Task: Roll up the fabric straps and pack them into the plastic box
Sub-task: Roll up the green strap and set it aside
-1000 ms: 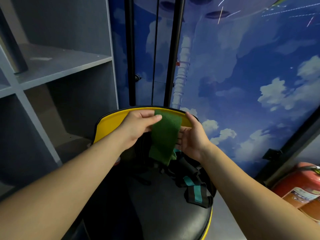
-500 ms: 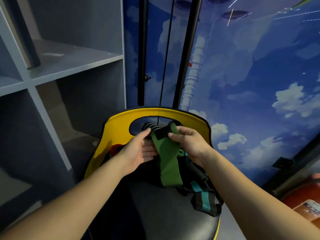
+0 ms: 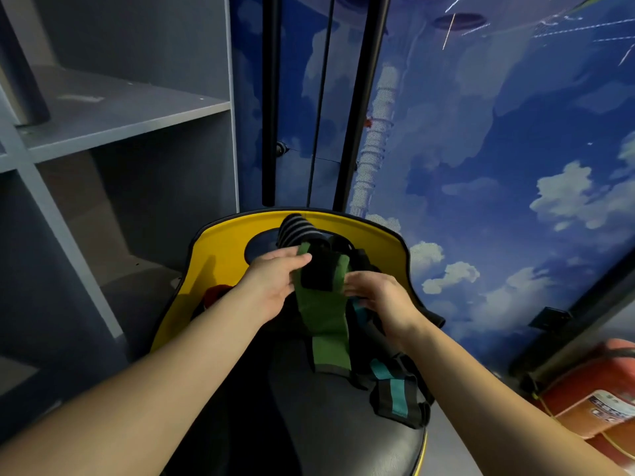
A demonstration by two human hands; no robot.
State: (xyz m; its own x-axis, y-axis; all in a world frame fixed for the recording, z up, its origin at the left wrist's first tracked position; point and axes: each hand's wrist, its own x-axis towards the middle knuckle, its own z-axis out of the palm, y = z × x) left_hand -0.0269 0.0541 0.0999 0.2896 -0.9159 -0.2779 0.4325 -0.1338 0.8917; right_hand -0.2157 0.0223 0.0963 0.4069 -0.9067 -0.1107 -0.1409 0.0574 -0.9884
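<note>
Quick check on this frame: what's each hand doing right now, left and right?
Left hand: pinching the top of the green strap.
Right hand: fingers curled at the green strap's right edge; actual grip cannot be told.

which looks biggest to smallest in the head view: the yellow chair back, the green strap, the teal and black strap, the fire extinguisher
1. yellow chair back, widest of the four
2. green strap, pinched by the left hand
3. teal and black strap

The fire extinguisher is cut off by the frame edge, so I can't rank it.
</note>
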